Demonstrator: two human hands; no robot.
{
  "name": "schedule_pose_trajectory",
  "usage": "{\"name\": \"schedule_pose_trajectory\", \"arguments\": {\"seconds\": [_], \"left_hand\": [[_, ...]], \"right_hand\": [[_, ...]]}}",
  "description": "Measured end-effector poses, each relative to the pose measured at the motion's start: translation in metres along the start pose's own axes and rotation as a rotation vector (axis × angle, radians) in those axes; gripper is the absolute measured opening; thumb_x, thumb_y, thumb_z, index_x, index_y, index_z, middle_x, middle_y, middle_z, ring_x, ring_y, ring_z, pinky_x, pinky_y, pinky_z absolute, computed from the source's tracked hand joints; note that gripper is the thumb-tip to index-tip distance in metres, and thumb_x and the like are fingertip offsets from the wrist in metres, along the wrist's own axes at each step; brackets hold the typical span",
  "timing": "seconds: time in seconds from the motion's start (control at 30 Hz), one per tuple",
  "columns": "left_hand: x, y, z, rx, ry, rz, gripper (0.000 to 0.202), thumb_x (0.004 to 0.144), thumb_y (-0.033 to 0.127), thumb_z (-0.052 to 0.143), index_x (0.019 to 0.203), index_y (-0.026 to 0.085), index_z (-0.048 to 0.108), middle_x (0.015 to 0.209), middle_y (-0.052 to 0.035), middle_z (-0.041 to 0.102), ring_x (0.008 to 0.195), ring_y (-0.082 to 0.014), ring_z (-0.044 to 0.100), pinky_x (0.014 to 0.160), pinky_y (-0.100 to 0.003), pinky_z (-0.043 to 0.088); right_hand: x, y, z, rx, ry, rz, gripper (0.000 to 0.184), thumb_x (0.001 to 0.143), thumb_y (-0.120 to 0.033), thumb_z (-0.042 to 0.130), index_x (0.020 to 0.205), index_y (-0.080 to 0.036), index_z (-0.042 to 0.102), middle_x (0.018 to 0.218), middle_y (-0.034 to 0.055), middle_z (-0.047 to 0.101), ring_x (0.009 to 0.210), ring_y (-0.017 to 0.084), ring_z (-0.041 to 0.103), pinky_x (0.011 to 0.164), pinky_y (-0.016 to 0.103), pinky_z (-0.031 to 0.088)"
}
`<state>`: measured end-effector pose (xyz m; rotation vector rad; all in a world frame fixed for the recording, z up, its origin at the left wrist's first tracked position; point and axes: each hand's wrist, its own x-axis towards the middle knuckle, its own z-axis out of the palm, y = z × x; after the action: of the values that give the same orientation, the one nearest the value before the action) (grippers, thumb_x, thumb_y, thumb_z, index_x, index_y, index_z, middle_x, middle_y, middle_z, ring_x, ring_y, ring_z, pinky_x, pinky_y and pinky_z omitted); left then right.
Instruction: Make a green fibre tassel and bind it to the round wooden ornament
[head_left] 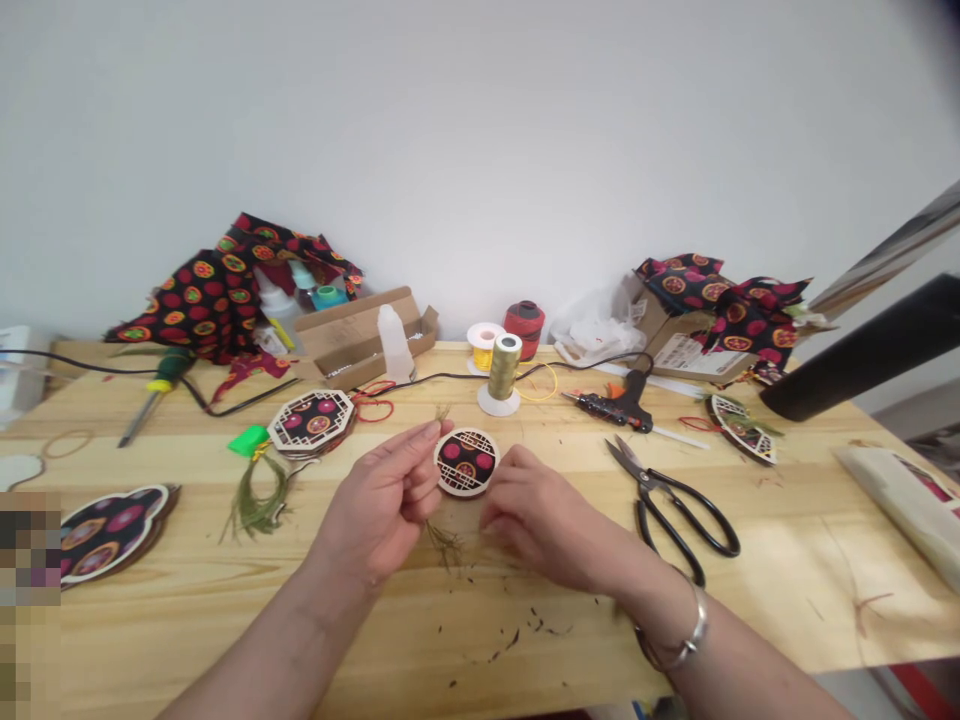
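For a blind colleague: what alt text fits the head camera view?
The left hand holds a small round wooden lattice disc backed with black-and-red fabric, plus thin green fibres, over a pale wooden table; the right hand rests beside it. Black scissors lie to the right, a gold thread spool behind.

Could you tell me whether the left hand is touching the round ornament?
Touching: the head view shows the left hand pinching the round ornament at its left rim.

Your left hand (382,505) extends from 7 o'clock, thumb and forefinger pinched shut, pointing toward 1 o'clock. Your right hand (541,518) extends from 4 o'clock, palm down, fingers curled toward 10 o'clock, tips hidden.
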<state>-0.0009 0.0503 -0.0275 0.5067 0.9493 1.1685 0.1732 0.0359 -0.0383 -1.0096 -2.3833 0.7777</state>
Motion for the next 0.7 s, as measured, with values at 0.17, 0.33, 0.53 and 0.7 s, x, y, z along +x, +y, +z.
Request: {"name": "schedule_pose_trajectory", "arguments": {"seconds": [0.17,0.33,0.53,0.7], "left_hand": [[-0.003,-0.009,0.005,0.056,0.017,-0.025,0.018,0.066,0.026,0.074,0.075,0.012,0.066,0.042,0.0120,0.028,0.037,-0.0021,0.018,0.033,-0.013,0.016],[-0.008,-0.024,0.012,0.105,0.023,-0.083,0.021,0.068,0.032,0.072,0.076,0.014,0.067,0.042,0.0111,0.030,0.039,-0.0027,0.018,0.035,-0.013,0.016],[-0.008,-0.034,0.020,0.105,0.057,-0.066,0.020,0.067,0.033,0.073,0.074,0.015,0.066,0.045,0.0109,0.029,0.039,-0.0026,0.018,0.036,-0.014,0.015],[-0.009,-0.041,0.025,0.111,0.109,-0.010,0.022,0.068,0.034,0.072,0.077,0.015,0.066,0.047,0.0102,0.032,0.039,-0.0020,0.019,0.036,-0.014,0.014]], "right_hand": [[0.002,-0.002,-0.001,0.733,0.190,0.435,0.013,0.073,-0.025,0.064,0.065,-0.016,0.060,0.063,-0.0025,0.052,0.059,0.011,0.042,0.057,0.025,0.031],[0.004,-0.004,0.002,1.160,0.321,0.531,0.027,0.060,-0.037,0.075,0.061,-0.014,0.062,0.055,-0.0040,0.051,0.054,0.008,0.036,0.056,0.024,0.026],[0.005,0.000,0.005,1.316,0.472,0.549,0.027,0.061,-0.036,0.076,0.060,-0.012,0.063,0.052,-0.0039,0.049,0.051,0.007,0.030,0.053,0.023,0.021],[0.006,0.000,0.010,1.313,0.550,0.559,0.025,0.062,-0.035,0.075,0.062,-0.012,0.064,0.052,-0.0037,0.048,0.053,0.008,0.030,0.054,0.024,0.023]]}}
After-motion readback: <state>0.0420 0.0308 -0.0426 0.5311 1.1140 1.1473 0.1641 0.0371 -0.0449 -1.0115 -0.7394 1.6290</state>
